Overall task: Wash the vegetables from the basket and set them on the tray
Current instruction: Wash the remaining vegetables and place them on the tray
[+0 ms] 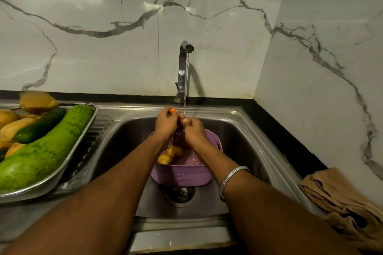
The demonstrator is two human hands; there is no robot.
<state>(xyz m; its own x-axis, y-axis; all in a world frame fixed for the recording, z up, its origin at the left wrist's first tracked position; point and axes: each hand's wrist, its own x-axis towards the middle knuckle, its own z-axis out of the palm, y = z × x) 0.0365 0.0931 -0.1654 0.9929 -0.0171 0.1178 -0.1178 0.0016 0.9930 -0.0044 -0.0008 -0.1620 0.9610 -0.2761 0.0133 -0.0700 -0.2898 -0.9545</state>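
We record the steel sink (238, 122) holding a purple basket (182, 176) with two potatoes (169, 155) left inside, and the tray (83, 136) of washed vegetables on the desk beside it. Above the basket, under the running tap (183, 68), a carrot (173, 111) lies mostly hidden between left hand (165, 124) and right hand (193, 130); each grip is curled closed around it.

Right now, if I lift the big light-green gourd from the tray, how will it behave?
The gourd looks heavy and stiff, given its thickness. Droplets on its skin suggest it is slippery. Being round, it may roll on the tray.
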